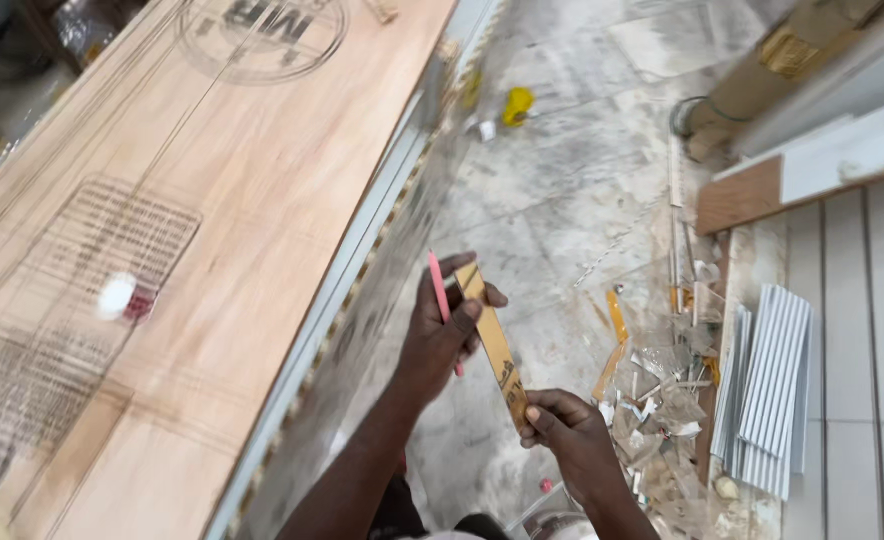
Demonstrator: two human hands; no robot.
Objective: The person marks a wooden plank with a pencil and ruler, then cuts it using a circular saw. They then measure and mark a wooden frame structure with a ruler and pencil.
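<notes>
My left hand (pixel 440 335) grips the upper end of a narrow tan strip of wood (pixel 494 350) and also holds a thin pink pencil (pixel 440 292) that points up past the fingers. My right hand (pixel 567 432) pinches the lower end of the same strip. The strip runs slantwise between both hands, above a dusty grey floor (pixel 542 180), just right of a long plywood sheet (pixel 212 220).
The plywood sheet lies on a raised bench at left, with printed marks and a small red-and-white object (pixel 125 297) on it. Scrap offcuts and plastic litter (pixel 662 400) and a stack of white ribbed strips (pixel 772 390) lie on the floor at right. A yellow object (pixel 518 103) sits farther off.
</notes>
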